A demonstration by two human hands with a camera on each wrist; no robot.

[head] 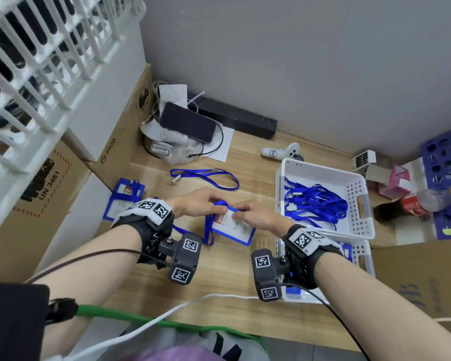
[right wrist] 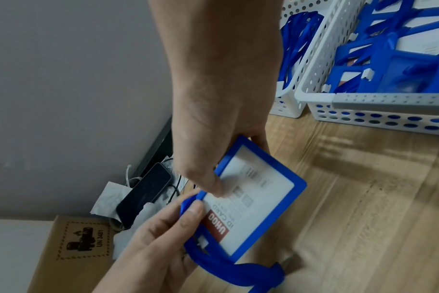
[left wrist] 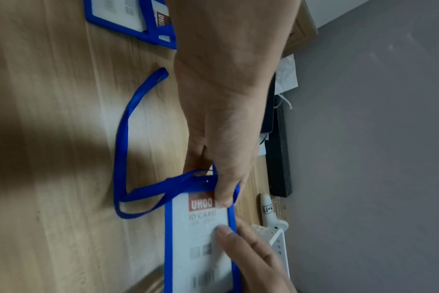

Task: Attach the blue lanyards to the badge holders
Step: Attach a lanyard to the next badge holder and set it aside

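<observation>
Both hands meet over one badge holder (head: 229, 225) lying on the desk (head: 245, 290): left hand (head: 195, 201) pinches the blue lanyard (left wrist: 128, 138) clip at its top slot, right hand (head: 258, 214) pins the card face with thumb and fingers. Clip-on step under way, I judge; next needs the clip closed through the slot.

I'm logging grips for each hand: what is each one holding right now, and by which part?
The left hand pinches the lanyard at the badge holder's top edge. The right hand holds that holder by its side edge.
</observation>
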